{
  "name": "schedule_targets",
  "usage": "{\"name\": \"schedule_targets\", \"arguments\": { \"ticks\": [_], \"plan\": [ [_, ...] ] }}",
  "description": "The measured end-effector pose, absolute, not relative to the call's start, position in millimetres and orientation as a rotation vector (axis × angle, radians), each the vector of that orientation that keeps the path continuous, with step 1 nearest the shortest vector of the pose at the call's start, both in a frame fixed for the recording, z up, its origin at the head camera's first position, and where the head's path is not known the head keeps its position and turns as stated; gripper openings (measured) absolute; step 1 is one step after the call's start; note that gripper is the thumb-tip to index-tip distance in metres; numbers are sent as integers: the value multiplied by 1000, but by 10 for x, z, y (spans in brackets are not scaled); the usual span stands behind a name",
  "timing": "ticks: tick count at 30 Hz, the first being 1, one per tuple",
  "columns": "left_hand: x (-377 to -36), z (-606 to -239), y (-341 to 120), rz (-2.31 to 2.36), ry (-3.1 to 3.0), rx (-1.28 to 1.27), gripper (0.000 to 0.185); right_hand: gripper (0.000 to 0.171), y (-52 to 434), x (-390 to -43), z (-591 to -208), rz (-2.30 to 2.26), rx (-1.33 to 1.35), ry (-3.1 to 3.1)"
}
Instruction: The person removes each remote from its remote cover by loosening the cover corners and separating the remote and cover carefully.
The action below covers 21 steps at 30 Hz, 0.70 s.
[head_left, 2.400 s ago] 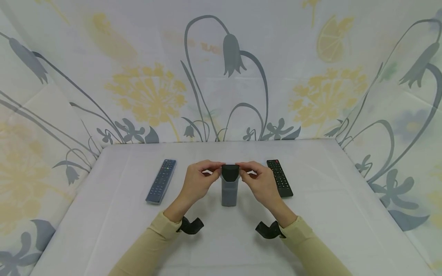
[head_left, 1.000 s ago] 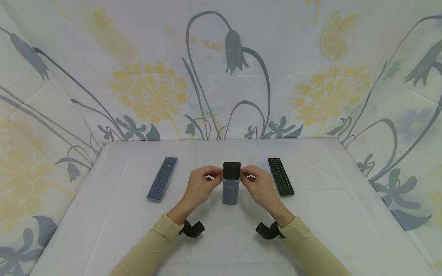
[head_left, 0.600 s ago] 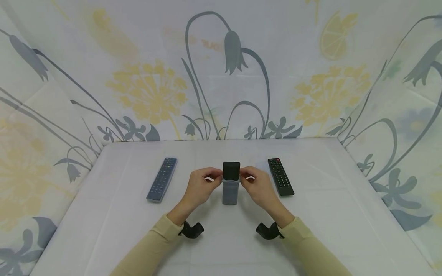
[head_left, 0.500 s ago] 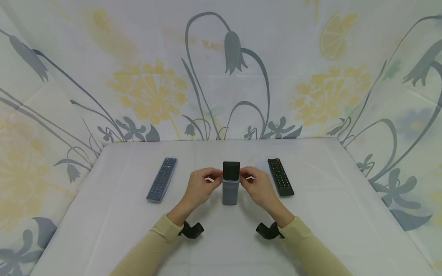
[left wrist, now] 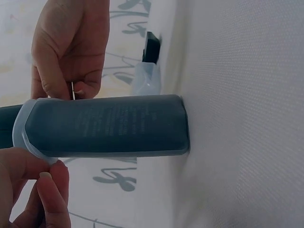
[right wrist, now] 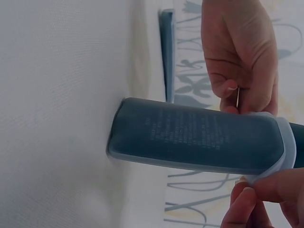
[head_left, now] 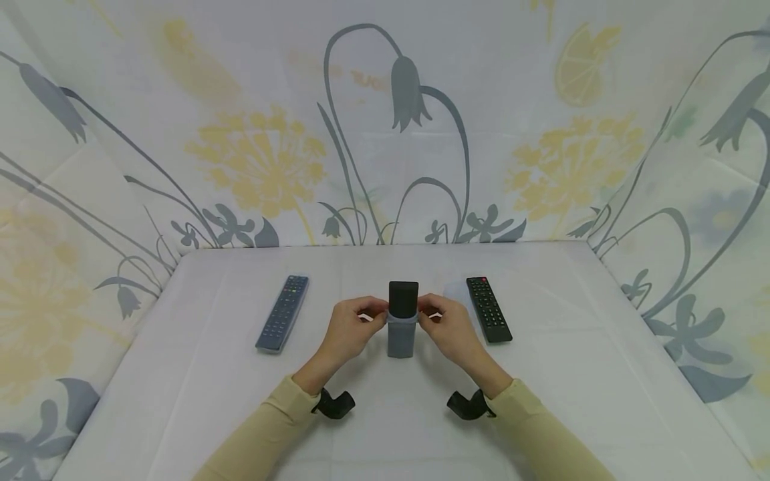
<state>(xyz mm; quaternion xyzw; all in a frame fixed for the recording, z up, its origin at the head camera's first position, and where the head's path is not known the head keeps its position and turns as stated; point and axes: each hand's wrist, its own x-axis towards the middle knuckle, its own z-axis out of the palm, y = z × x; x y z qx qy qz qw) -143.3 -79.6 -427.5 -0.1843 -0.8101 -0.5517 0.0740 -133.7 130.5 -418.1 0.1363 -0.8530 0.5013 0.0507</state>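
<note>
My left hand [head_left: 351, 327] and right hand [head_left: 448, 326] pinched the sleeve [head_left: 401, 337] rim around the upright remote [head_left: 403, 298]. Uneven pulling could have toppled it.

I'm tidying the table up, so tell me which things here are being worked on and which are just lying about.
In use:
- black remote, standing on end
- clear sleeve around its lower part
- left hand and right hand, pinching the sleeve's top rim

Lying about:
- grey-blue remote, left on the table
- black button remote, right
</note>
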Motion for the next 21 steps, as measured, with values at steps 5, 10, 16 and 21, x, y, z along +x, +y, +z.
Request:
{"name": "schedule_targets", "arguments": {
  "ticks": [5, 10, 16, 21],
  "plan": [
    [-1436, -4313, -796, -1644, -2441, -554, 18, 23, 1309, -1335, -4200, 1538, 399, -2620],
    [-1465, -4305, -774, -1683, -2460, -557, 18, 22, 1324, -1347, -4207, 1535, 395, -2595],
    [-1445, -4246, -791, -1790, -2545, -462, 22, 22, 1318, -1338, -4224, 1558, 387, -2561],
    [-1421, -4198, -810, -1787, -2574, -488, 24, 21, 1297, -1302, -4206, 1548, 362, -2533]
  ]
}}
